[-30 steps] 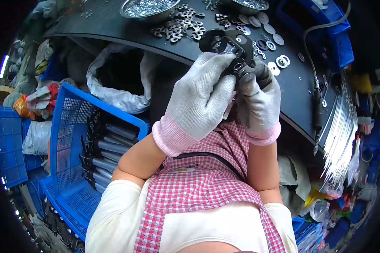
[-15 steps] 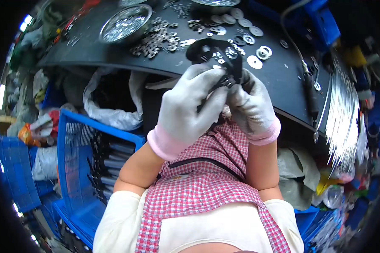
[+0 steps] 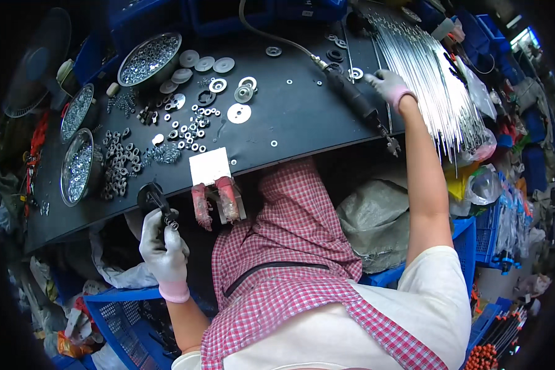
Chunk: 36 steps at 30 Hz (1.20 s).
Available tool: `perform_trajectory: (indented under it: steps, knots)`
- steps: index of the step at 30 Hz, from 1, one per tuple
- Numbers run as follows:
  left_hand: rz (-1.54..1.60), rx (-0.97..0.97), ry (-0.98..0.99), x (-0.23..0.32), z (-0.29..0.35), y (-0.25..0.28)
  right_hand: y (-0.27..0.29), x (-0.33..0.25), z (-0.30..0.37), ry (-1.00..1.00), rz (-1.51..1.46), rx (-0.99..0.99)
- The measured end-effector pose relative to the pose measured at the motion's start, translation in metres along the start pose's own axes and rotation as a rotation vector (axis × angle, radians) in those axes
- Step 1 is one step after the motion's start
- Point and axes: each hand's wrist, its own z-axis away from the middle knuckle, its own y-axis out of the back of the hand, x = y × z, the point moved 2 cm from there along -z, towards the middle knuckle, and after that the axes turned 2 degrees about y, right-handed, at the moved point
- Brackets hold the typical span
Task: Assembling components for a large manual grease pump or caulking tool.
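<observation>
At the table's near left edge, my left hand (image 3: 164, 250), in a grey-white glove with a pink cuff, is closed round a black part with a rounded end (image 3: 149, 195). A small coil spring (image 3: 171, 222) shows at the fingers; the glove hides the rest. My right hand (image 3: 390, 87), gloved alike, is stretched out to the far right over the table. Its fingers are partly extended beside a thin metal rod (image 3: 379, 58) and a pale ring (image 3: 355, 73). No held thing shows in it. A bundle of long shiny rods (image 3: 428, 80) lies just to its right.
A black hand-held power tool (image 3: 351, 92) with a cable lies left of the right hand. Bowls of small metal parts (image 3: 149, 60) and loose nuts (image 3: 122, 163) cover the left side. A white-topped block (image 3: 208, 165) with red-wrapped legs stands at the front edge. Blue crates (image 3: 123, 320) flank me.
My hands, earlier together on the black part, have separated. The left keeps the part and has moved left; the right has let go and reached far right. The view has shifted.
</observation>
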Motion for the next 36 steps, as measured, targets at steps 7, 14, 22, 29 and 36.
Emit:
perform_trajectory:
  steps: [7,14,22,29,36]
  knots:
    - [0.021,0.016,0.026,-0.004,0.002,0.006,-0.019,-0.058,0.06,0.133,0.111,-0.161]
    - [-0.008,0.044,-0.014,-0.002,-0.013,0.002,-0.029,-0.096,0.078,0.122,-0.135,-0.214]
    - [0.029,0.075,0.022,0.01,-0.011,0.008,-0.015,-0.032,-0.025,0.329,0.143,0.345]
    - [0.042,0.055,0.074,0.002,-0.007,0.009,-0.015,-0.033,-0.02,0.441,0.343,0.193]
    - [0.064,0.003,0.026,-0.001,-0.008,0.013,-0.009,-0.033,0.004,0.386,0.114,0.197]
